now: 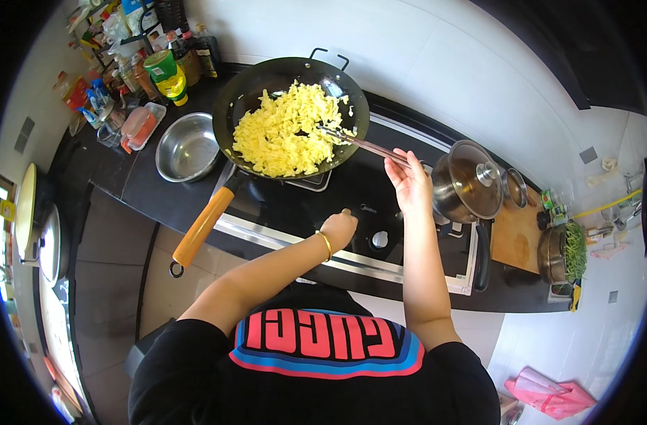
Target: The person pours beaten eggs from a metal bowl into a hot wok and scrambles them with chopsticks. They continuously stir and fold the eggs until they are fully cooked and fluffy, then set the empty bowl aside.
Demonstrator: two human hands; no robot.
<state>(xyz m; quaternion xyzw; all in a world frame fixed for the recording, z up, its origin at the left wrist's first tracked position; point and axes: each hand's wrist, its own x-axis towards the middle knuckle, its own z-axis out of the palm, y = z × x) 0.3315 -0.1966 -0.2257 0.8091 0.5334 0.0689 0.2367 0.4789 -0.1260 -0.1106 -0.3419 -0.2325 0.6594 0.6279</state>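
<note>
Hidden or unclear:
- Burner under the wok [289, 106]: covered by the pan; only a strip of the metal pan support shows at the near edge.
- Left-hand fingertips: curled under the fist, out of sight; whatever lies beneath them on the stove front cannot be made out.
- Chopstick tips: lost in the scrambled egg [284, 131].
- Counter clutter at far left, bottles and jars: crowded, bent by the lens, contents not readable.
- Pan holding green beans [566, 251] at far right: squeezed at the picture's rim, partly cut off.

Grips:
- Right hand [407, 183]: raised over the black glass cooktop [338, 198], fingers closed round the upper ends of a pair of chopsticks [366, 145]; sticks slant left and away into the wok.
- Left hand [339, 228]: loosely fisted, knuckles up, resting against the cooktop's front area, left of a round control knob [380, 239]; gold bangle at the wrist. Held object: cannot tell.

Items in place:
- Wok: black, on the left burner, orange-yellow handle [201, 227] pointing toward the person.
- Scrambled egg: yellow, broken in curds, spread over most of the wok's floor.
- Steel bowl [187, 147]: just left of the wok, on the dark counter.
- Steel saucepan with glass lid [469, 183]: on the right burner, just right of the right hand.
- Wooden chopping board [516, 234]: right of the saucepan.
</note>
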